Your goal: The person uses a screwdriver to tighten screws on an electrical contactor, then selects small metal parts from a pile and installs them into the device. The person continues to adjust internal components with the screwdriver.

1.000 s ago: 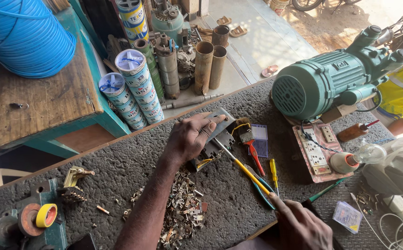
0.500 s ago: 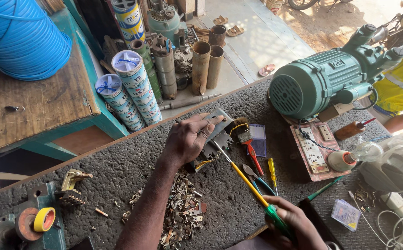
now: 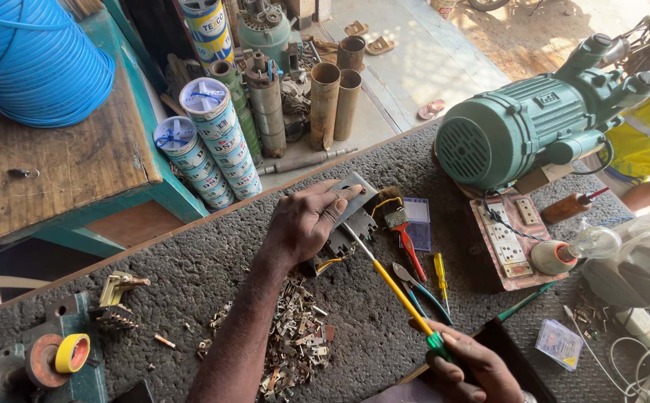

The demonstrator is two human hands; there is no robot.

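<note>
Bench entry: our left hand [image 3: 306,224] clamps the metal switch part [image 3: 351,213] flat on the mat while our right hand [image 3: 468,366] grips the yellow-shafted screwdriver [image 3: 392,287], best kept square to it.

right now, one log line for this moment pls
left hand: pressing metal part on workbench | right hand: gripping yellow-shafted screwdriver, tip at part | nearby: green motor, pliers

green motor [image 3: 523,134] far right | blue coil [image 3: 30,60] far left | yellow tape roll [image 3: 72,353] near left | switchboard [image 3: 510,239] right
</note>
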